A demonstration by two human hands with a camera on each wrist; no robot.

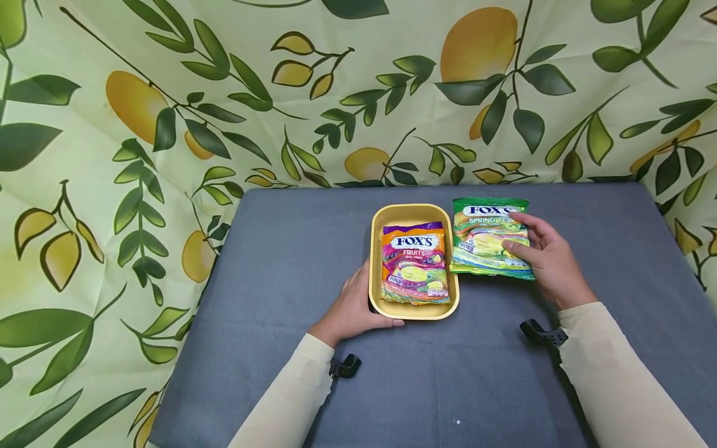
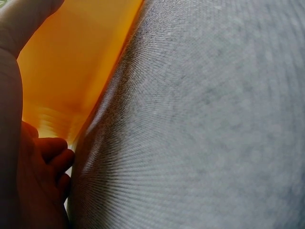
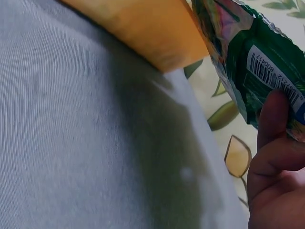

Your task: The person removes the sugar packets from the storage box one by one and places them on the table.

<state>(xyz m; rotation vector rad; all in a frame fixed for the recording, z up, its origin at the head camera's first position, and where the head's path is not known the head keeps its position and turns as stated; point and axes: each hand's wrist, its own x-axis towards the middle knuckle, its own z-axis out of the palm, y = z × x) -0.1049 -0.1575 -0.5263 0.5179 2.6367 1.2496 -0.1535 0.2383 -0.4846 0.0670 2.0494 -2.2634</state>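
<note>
A yellow tray stands on the grey cloth, and an orange and purple bag of Fox's Fruits candy lies in it. My left hand grips the tray at its near left corner, thumb along the front wall. In the left wrist view, curled fingers sit by the tray wall. My right hand pinches a green bag of Fox's Spring Tea candy by its right side. The bag is held just right of the tray, overlapping its rim. Its barcoded back shows in the right wrist view.
The grey cloth-covered table spreads around the tray. Behind it and to the left hangs a leaf-and-fruit patterned cloth. Each wrist wears a black band, the left and right both near the cuffs.
</note>
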